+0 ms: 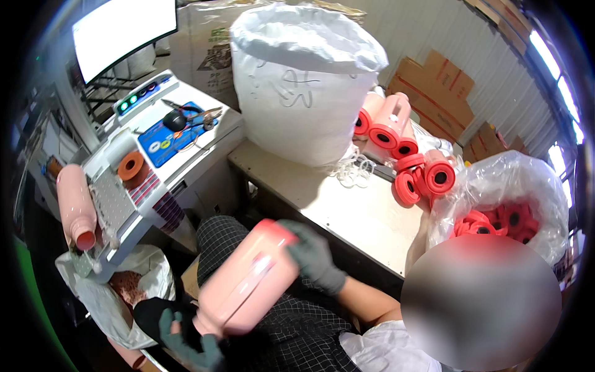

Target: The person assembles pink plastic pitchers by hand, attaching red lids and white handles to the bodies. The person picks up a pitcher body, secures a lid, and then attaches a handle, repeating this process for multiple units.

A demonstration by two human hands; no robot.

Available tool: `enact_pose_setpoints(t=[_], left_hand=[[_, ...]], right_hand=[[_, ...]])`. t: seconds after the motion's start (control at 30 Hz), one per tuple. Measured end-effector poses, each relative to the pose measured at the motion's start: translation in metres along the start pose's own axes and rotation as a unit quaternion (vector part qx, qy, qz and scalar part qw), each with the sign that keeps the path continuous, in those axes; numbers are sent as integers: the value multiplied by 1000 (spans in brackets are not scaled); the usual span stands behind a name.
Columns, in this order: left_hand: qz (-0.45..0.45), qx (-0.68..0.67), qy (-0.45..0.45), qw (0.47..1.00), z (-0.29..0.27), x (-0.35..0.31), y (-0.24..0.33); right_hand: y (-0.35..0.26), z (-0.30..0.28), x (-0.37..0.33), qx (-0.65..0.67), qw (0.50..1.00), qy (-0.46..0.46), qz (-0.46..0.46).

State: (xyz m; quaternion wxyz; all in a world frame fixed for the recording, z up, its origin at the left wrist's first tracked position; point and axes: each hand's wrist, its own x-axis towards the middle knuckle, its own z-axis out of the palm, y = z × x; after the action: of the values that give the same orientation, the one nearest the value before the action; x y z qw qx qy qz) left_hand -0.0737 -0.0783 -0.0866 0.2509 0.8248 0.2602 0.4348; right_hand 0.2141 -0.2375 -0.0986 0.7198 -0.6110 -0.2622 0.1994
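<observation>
Across my lap lies a pink bottle [251, 279], tilted, with its red base up and its neck down to the left. My right hand [313, 257], in a grey glove and somewhat blurred, grips the red end. At the neck, my left hand [192, 347], also gloved, is closed around the bottle; its palm is partly hidden. On the white machine to the left lies another pink bottle [74, 198], its open mouth facing me. An orange-brown ring-shaped part [131, 167] sits close by on that machine.
A tall white sack [297, 93] stands on the bench [347, 217], with white cord [356, 170] beside it. Pink bottles with red bases [390, 130] lie to its right. A clear plastic bag [496, 186] holds red parts. Below the machine hangs a white bag [155, 266].
</observation>
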Motion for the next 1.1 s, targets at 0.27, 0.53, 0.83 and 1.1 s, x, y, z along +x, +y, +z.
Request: enact_pose_setpoints(t=[0.27, 0.53, 0.83, 1.1], left_hand=[[-193, -119, -141, 964, 17, 3, -13], [-151, -173, -325, 918, 66, 23, -50], [-68, -130, -414, 898, 105, 42, -22], [111, -98, -501, 853, 178, 105, 5]], right_hand=[[-26, -267, 106, -129, 851, 353, -366], [-55, -350, 236, 110, 881, 407, -217], [-62, -365, -84, -834, 289, 459, 105], [-15, -411, -257, -930, 262, 239, 95]])
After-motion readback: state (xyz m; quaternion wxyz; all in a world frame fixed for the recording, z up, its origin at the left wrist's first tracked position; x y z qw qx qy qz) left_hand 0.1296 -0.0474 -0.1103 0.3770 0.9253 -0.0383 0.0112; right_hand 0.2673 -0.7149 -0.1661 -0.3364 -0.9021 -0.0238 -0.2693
